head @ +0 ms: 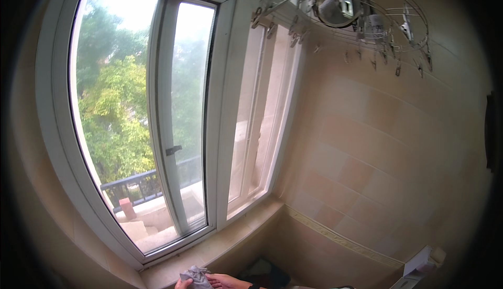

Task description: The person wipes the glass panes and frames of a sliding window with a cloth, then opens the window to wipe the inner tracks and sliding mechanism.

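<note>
A crumpled grey cloth item [196, 276], perhaps a sock, is held up at the bottom edge of the head view. My left hand [184, 284] grips its left side, the thumb lying on the fabric. From the right, the fingers of my right hand [224, 280] pinch its edge; a dark band circles that wrist. Most of both hands is cut off by the frame. Overhead at the upper right hangs a round metal clip rack [387, 14] with many dangling pegs. Grey fabric pieces [376, 25] are clipped to it.
Just beyond my hands runs a tiled window sill [220, 245] under a white-framed sliding window [230, 124]. A tiled wall [353, 143] rises at the right. Low in the corner are dark and pale things [263, 271], unclear. A white box-like object [418, 263] stands lower right.
</note>
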`<state>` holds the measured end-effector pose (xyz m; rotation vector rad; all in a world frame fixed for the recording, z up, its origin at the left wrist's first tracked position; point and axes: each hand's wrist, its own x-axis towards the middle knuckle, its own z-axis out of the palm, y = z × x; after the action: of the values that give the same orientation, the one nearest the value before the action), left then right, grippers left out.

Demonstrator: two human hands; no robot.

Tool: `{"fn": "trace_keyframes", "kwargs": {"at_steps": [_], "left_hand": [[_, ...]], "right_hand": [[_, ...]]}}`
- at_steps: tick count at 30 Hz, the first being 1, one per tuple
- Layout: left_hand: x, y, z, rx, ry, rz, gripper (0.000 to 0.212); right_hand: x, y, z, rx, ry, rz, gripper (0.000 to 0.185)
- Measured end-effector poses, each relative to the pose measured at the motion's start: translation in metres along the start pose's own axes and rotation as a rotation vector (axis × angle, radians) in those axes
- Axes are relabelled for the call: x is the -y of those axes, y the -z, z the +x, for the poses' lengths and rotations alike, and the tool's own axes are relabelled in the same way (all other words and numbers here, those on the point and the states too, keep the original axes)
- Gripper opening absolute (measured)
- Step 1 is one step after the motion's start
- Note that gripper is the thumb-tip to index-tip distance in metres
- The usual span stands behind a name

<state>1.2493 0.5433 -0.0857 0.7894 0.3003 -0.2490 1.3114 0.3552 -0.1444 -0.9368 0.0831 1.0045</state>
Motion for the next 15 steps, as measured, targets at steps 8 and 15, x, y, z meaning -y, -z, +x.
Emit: {"fn": "trace_keyframes", "kwargs": {"at_steps": [8, 15], "left_hand": [[-0.012, -0.038, -0.005, -0.049, 0.053, 0.143, 0.021], [-0.006, -0.012, 0.006, -0.132, -0.081, 0.402, 0.030]], "right_hand": [[0.038, -0.068, -0.076, 0.002, 0.089, 0.088, 0.034], [0.003, 0.017, -0.015, -0.224, 0.324, 0.176, 0.035]]}}
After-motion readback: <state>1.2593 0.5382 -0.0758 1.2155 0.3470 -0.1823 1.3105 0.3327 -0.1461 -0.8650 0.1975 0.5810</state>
